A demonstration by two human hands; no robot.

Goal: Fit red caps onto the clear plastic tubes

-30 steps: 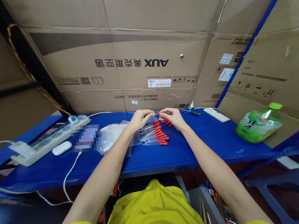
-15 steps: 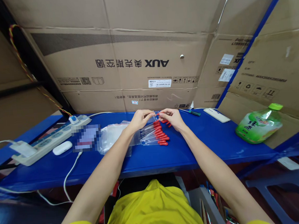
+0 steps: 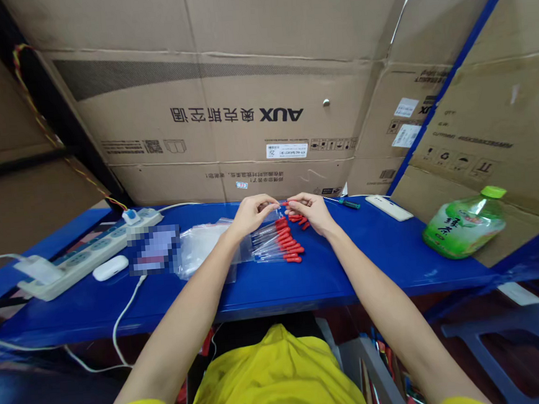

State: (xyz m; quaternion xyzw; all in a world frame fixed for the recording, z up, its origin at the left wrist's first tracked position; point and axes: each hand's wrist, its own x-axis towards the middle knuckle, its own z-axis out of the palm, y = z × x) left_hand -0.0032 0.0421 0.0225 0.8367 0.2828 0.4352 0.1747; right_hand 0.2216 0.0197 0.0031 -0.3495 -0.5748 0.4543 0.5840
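Note:
My left hand is pinched closed near the back of the blue table, its fingertips at what looks like the thin clear tube of a dropper. Just to its right, my right hand pinches a small red rubber bulb, which shows between the two hands. The fingers partly hide whether tube and bulb touch. Below the hands, several clear droppers with red bulbs lie in a row, bulbs to the right. Loose red bulbs lie under my right hand.
Clear plastic bags lie beside my left forearm. Further left are a phone, a white case and a power strip. At right are a screwdriver, a white slab-like device and a green bottle. Cardboard walls the back.
Both hands stay close together at the same place, with only a slight shift of the fingers. The red bulb remains between them. The whole view has shifted a little.

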